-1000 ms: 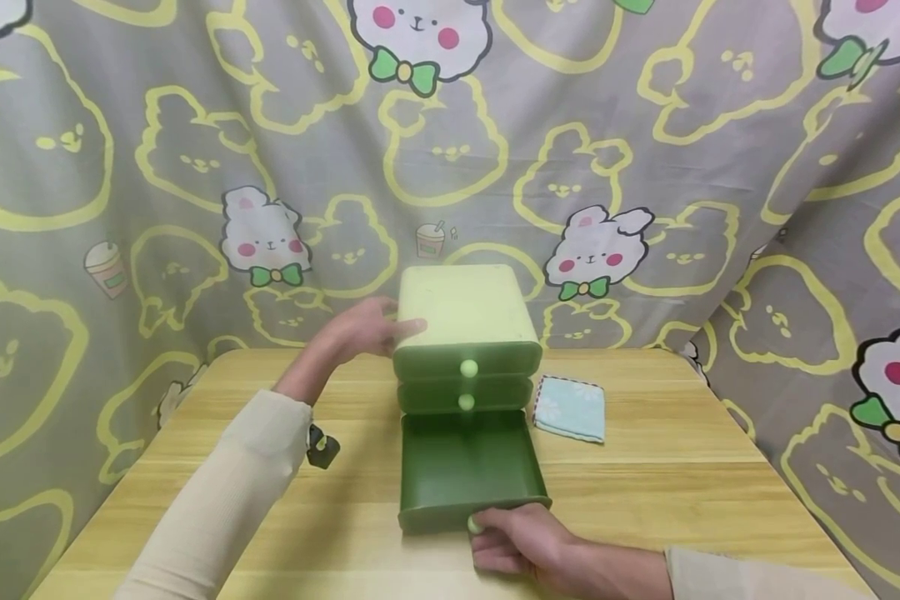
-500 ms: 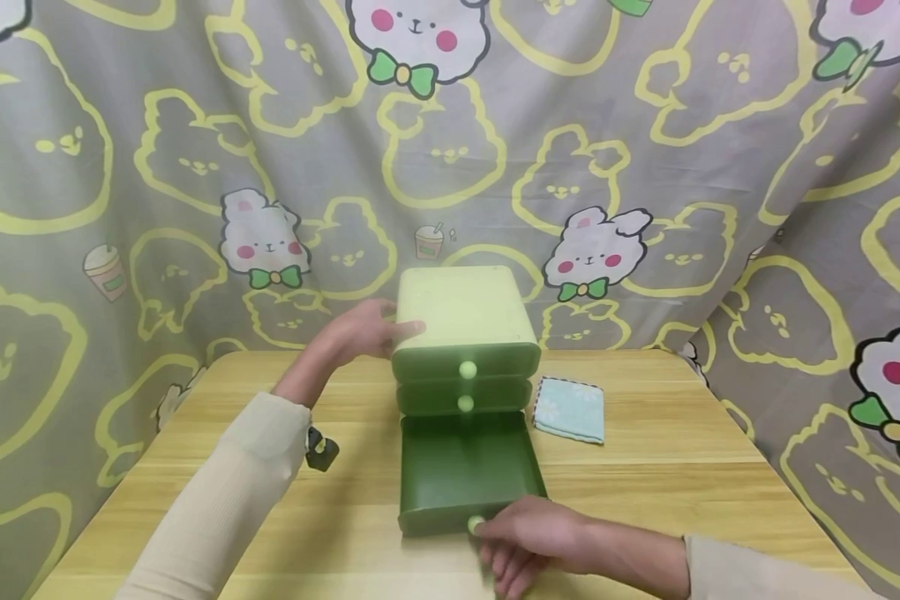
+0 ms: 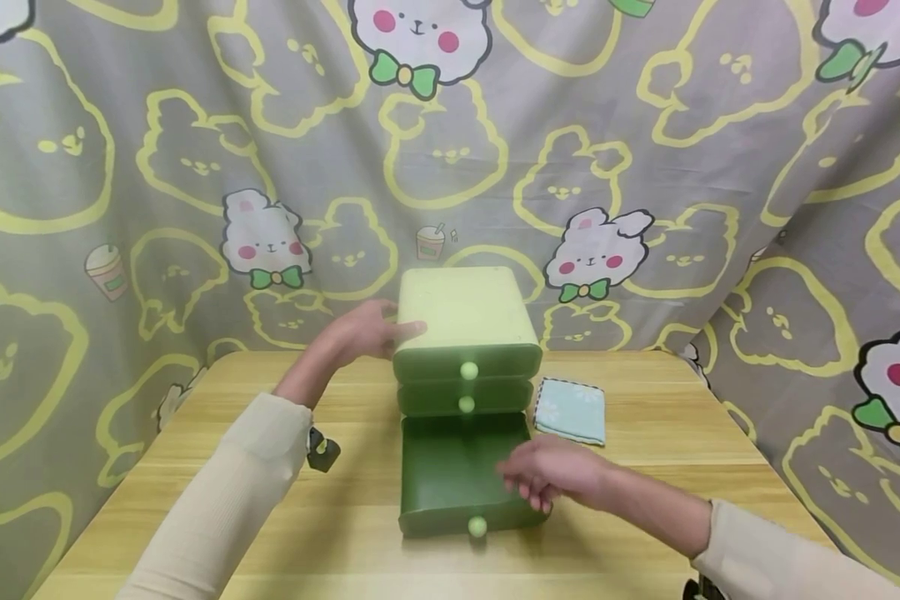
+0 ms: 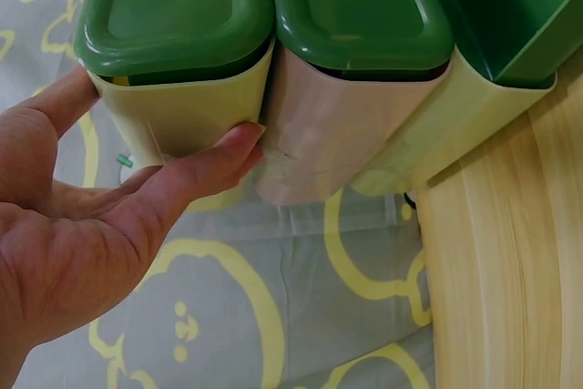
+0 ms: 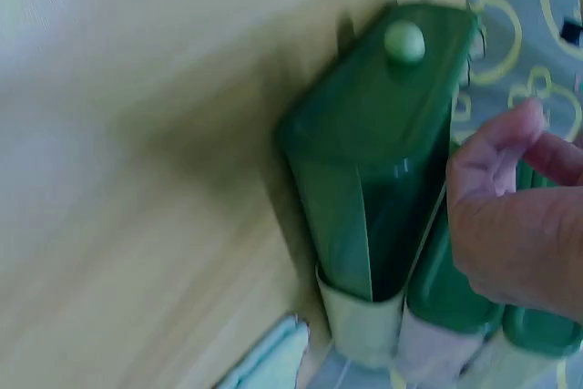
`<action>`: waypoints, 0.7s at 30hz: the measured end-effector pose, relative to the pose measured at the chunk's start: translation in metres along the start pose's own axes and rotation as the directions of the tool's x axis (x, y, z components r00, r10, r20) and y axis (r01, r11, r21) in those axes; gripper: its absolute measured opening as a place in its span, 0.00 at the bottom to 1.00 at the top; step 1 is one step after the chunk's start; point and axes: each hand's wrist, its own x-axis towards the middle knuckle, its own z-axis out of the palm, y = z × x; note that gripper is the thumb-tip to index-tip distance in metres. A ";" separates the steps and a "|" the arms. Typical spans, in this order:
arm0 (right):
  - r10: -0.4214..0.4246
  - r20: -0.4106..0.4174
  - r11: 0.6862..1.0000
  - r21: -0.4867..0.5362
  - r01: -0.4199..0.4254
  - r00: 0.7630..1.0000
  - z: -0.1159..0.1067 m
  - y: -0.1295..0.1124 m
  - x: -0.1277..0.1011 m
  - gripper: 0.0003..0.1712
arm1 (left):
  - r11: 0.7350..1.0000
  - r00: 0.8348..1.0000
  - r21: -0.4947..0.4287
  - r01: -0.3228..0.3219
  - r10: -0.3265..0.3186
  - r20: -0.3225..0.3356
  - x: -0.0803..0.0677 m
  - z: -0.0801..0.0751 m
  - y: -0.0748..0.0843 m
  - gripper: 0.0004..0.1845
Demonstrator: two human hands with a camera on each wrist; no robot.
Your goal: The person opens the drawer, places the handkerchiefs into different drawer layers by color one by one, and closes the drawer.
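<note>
A small green cabinet (image 3: 465, 321) with three drawers stands at the back middle of the wooden table (image 3: 195, 500). Its bottom drawer (image 3: 461, 475) is pulled out and looks empty; its round knob (image 3: 477, 526) faces me. My left hand (image 3: 367, 331) rests with straight fingers against the cabinet's upper left side (image 4: 196, 125). My right hand (image 3: 551, 472) hovers over the drawer's right edge with loose fingers, holding nothing. In the right wrist view the drawer (image 5: 364, 179) and its knob (image 5: 404, 41) lie beside my fingers (image 5: 501, 157).
A folded light blue cloth (image 3: 570, 410) lies on the table just right of the cabinet. A small dark object (image 3: 321, 450) sits left of the drawer, near my left sleeve. A cartoon-print curtain (image 3: 645, 167) hangs close behind and to both sides.
My right hand has let go of the bottom drawer's knob and risen up and to the right, over the open drawer. The left hand and cabinet have stayed put.
</note>
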 end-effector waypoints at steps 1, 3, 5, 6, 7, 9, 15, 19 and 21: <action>-0.005 -0.028 1.000 -0.002 0.005 1.000 -0.005 -0.002 0.002 0.15 | 1.000 1.000 -0.003 0.000 0.000 -0.001 0.000 0.000 0.000 0.48; -0.005 -0.078 1.000 0.006 0.006 0.997 -0.016 -0.006 0.006 0.15 | 1.000 1.000 -0.002 -0.003 0.003 -0.002 -0.001 0.000 0.000 0.48; 0.005 -0.127 1.000 0.024 -0.002 0.992 -0.027 -0.008 0.010 0.14 | 1.000 1.000 -0.010 -0.004 0.004 0.000 -0.001 0.001 0.000 0.47; 0.012 -0.148 0.999 0.033 -0.008 0.989 -0.032 -0.008 0.011 0.13 | 1.000 1.000 -0.015 -0.003 0.003 0.000 -0.001 0.001 0.001 0.47; 0.021 -0.167 0.999 0.046 -0.013 0.986 -0.037 -0.009 0.012 0.12 | 1.000 1.000 -0.019 -0.003 0.004 0.002 -0.001 0.001 0.001 0.47; 0.037 -0.207 0.997 0.073 -0.022 0.978 -0.048 -0.007 0.016 0.12 | 1.000 1.000 -0.028 -0.003 0.004 0.005 -0.002 0.002 0.001 0.47; 0.058 -0.285 0.991 0.130 -0.021 0.957 -0.080 0.002 0.024 0.16 | 0.999 1.000 -0.033 0.003 -0.003 -0.003 -0.002 0.002 0.000 0.48; 0.066 -0.322 0.993 0.117 -0.029 0.944 -0.101 0.009 0.026 0.22 | 0.999 1.000 -0.051 0.005 -0.005 -0.001 -0.001 0.001 -0.001 0.48; 0.076 -0.339 0.993 0.111 -0.041 0.938 -0.110 0.012 0.026 0.26 | 0.998 1.000 -0.058 0.003 -0.003 0.001 -0.002 0.001 -0.001 0.48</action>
